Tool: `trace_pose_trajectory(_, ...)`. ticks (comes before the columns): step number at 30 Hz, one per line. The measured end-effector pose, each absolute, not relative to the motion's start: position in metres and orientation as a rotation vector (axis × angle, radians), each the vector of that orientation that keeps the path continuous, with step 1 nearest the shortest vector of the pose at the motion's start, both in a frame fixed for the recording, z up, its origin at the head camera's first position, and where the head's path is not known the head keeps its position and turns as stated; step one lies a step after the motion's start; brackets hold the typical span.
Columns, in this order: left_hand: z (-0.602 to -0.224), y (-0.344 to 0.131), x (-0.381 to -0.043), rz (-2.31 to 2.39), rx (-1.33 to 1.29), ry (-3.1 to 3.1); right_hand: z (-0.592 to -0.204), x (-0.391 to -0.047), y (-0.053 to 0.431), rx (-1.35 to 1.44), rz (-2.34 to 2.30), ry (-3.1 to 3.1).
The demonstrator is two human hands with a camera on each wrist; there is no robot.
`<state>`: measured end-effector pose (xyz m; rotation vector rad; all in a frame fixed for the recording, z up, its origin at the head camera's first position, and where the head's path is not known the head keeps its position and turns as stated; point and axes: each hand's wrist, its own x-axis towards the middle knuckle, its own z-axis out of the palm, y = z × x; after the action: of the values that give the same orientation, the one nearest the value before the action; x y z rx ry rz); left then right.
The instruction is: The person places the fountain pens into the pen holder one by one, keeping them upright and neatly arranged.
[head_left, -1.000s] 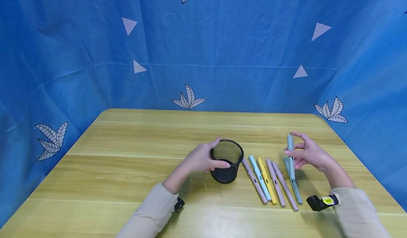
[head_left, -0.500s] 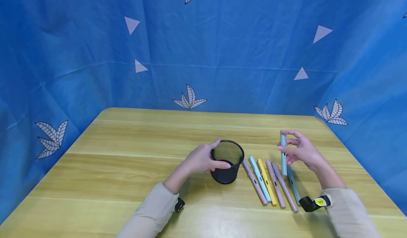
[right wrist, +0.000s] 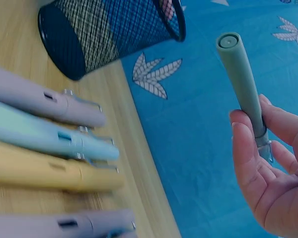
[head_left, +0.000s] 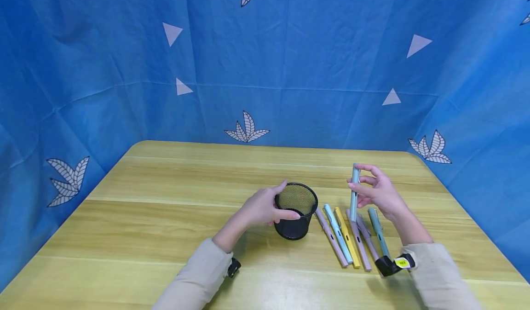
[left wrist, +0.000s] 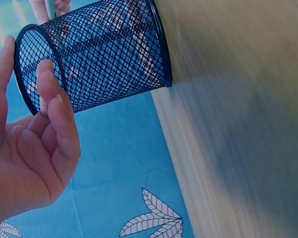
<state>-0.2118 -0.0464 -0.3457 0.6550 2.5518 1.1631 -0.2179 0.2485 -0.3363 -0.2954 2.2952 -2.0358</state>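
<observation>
Now that the right hand (head_left: 383, 194), pinching a grey-blue pen (head_left: 354, 202), has swung left, I've less gap to the mesh cup (head_left: 293, 227) the half-spread left hand (head_left: 262, 206) grips.

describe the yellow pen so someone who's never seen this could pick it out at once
On the wooden table, find the black mesh cup. Just to its right in the head view, pens lie side by side; count to the third, between a light blue pen and a purple pen. That is the yellow pen, the only one in that colour.
</observation>
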Motion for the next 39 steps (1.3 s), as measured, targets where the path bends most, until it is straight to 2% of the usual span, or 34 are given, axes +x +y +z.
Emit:
trace_pose_trajectory(22, -0.347, -0.045, -0.213, 1.164, 0.651, 2.547, -0.33, -0.222, 0.192, -0.2, -2.463, 2.086)
trace_pose_trajectory(39, -0.348, -0.044, -0.213, 1.182, 0.648, 2.555, -0.337, -0.223, 0.141, -0.416, -2.578, 2.249)
